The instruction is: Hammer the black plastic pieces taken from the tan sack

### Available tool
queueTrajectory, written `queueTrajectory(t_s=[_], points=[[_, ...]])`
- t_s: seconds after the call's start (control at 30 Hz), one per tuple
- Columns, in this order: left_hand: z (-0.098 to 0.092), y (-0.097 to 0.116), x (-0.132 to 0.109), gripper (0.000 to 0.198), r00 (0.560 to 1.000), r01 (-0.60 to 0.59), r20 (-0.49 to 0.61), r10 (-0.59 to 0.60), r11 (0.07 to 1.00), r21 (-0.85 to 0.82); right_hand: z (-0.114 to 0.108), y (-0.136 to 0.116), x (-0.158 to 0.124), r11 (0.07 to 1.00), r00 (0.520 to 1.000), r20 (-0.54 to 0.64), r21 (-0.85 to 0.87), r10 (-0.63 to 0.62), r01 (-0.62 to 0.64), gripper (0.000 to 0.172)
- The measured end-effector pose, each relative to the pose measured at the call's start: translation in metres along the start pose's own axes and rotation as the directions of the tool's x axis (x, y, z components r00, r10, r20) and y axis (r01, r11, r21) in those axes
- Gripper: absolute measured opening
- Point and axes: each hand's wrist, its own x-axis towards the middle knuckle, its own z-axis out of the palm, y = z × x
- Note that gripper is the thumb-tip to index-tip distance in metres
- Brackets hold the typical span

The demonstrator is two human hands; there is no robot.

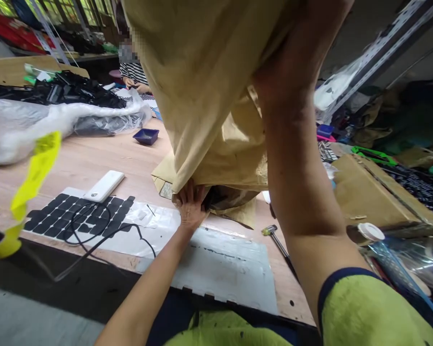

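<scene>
A large tan paper sack (202, 86) is lifted up off the wooden table (94, 158). My right hand (303, 53) is raised high and grips the sack's upper part. My left hand (190, 204) is down at the sack's lower end on the table, fingers pressed into its folded mouth, where something dark shows inside. Under my left forearm lies a white sheet (223, 269).
A black solar-cell panel (75, 218) with a black cable and a white box (104, 186) lies left. A hammer (274, 235), a blue tray (146, 136), bagged black parts (57, 115), a cardboard box (375, 192) and a film roll (400, 250) surround. Another person sits at the far end (135, 77).
</scene>
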Motion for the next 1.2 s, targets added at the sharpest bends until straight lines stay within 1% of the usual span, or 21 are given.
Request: queueTrajectory(t_s=[0.03, 0.07, 0.1, 0.13, 0.2, 0.23, 0.33, 0.43, 0.47, 0.53, 0.6, 0.67, 0.7, 0.77, 0.8, 0.83, 0.9, 0.97, 1.07, 1.13, 1.2], points=[[0.002, -0.005, -0.003, 0.069, 1.0, -0.001, -0.007, 0.0, 1.0, -0.007, 0.002, 0.005, -0.013, 0.99, 0.98, -0.158, 0.047, -0.125, 0.134, 0.067], [0.003, -0.01, -0.007, 0.063, 1.0, 0.005, -0.018, -0.005, 1.0, -0.014, 0.005, 0.013, -0.025, 0.968, 0.932, -0.302, 0.087, -0.2, 0.236, 0.058], [0.004, -0.016, -0.01, 0.058, 0.999, 0.014, -0.033, -0.015, 1.0, -0.022, 0.008, 0.023, -0.037, 0.968, 0.915, -0.357, 0.093, -0.185, 0.232, 0.054], [0.005, -0.022, -0.012, 0.053, 0.998, 0.025, -0.05, -0.027, 0.999, -0.031, 0.012, 0.035, -0.048, 0.985, 0.916, -0.382, 0.073, -0.119, 0.158, 0.055], [0.005, -0.033, -0.013, 0.045, 0.996, 0.039, -0.08, -0.044, 0.997, -0.06, 0.02, 0.063, -0.065, 0.999, 0.92, -0.388, 0.017, 0.05, -0.047, 0.062], [0.005, -0.036, -0.013, 0.039, 0.994, 0.043, -0.096, -0.05, 0.996, -0.078, 0.022, 0.077, -0.071, 0.994, 0.916, -0.388, -0.011, 0.1, -0.112, 0.066], [0.003, -0.035, -0.016, 0.021, 0.986, 0.047, -0.149, -0.068, 0.989, -0.137, 0.025, 0.114, -0.083, 0.98, 0.917, -0.363, -0.045, 0.166, -0.196, 0.074], [0.006, -0.022, -0.031, 0.025, 0.974, 0.068, -0.2, -0.104, 0.981, -0.179, 0.022, 0.129, -0.091, 0.973, 0.942, -0.294, -0.114, 0.159, -0.2, 0.067], [0.007, -0.017, -0.037, 0.026, 0.971, 0.065, -0.214, -0.105, 0.98, -0.186, 0.02, 0.127, -0.095, 0.966, 0.944, -0.298, -0.168, 0.14, -0.196, 0.065], [0.011, -0.008, -0.051, 0.027, 0.967, 0.029, -0.244, -0.075, 0.982, -0.187, 0.017, 0.11, -0.103, 0.932, 0.926, -0.373, -0.311, 0.061, -0.186, 0.063], [0.015, -0.004, -0.06, 0.025, 0.964, -0.028, -0.266, -0.02, 0.984, -0.177, 0.02, 0.08, -0.114, 0.88, 0.864, -0.495, -0.446, -0.089, -0.165, 0.06], [0.016, -0.003, -0.063, 0.022, 0.963, -0.073, -0.269, 0.027, 0.984, -0.162, 0.035, 0.046, -0.121, 0.826, 0.8, -0.542, -0.553, -0.259, -0.107, 0.054], [0.015, -0.004, -0.063, 0.02, 0.964, -0.087, -0.263, 0.044, 0.984, -0.157, 0.048, 0.032, -0.121, 0.794, 0.806, -0.483, -0.607, -0.342, -0.027, 0.05], [0.013, -0.005, -0.062, 0.017, 0.967, -0.109, -0.245, 0.069, 0.982, -0.154, 0.08, 0.013, -0.111, 0.709, 0.88, -0.182, -0.671, -0.439, 0.215, 0.043], [0.011, -0.005, -0.062, 0.016, 0.968, -0.117, -0.238, 0.078, 0.981, -0.155, 0.098, 0.011, -0.1, 0.686, 0.906, -0.024, -0.662, -0.422, 0.302, 0.041], [0.01, -0.004, -0.062, 0.015, 0.97, -0.122, -0.23, 0.084, 0.98, -0.155, 0.116, 0.013, -0.086, 0.677, 0.915, 0.097, -0.643, -0.392, 0.358, 0.04], [0.006, -0.002, -0.063, 0.013, 0.972, -0.13, -0.213, 0.097, 0.98, -0.149, 0.145, 0.026, -0.054, 0.678, 0.916, 0.224, -0.618, -0.331, 0.397, 0.043], [0.004, 0.001, -0.064, 0.011, 0.974, -0.147, -0.192, 0.118, 0.979, -0.143, 0.161, 0.044, -0.021, 0.677, 0.924, 0.284, -0.631, -0.255, 0.38, 0.048], [0.003, 0.005, -0.066, 0.009, 0.976, -0.171, -0.162, 0.145, 0.973, -0.155, 0.16, 0.073, 0.01, 0.668, 0.961, 0.27, -0.705, -0.056, 0.237, 0.065], [0.003, 0.007, -0.067, 0.007, 0.977, -0.173, -0.153, 0.147, 0.969, -0.174, 0.151, 0.091, 0.014, 0.673, 0.977, 0.176, -0.738, 0.122, 0.049, 0.08], [0.005, 0.009, -0.067, 0.01, 0.976, -0.18, -0.154, 0.152, 0.965, -0.188, 0.14, 0.111, 0.005, 0.691, 0.957, 0.031, -0.698, 0.289, -0.186, 0.084]])
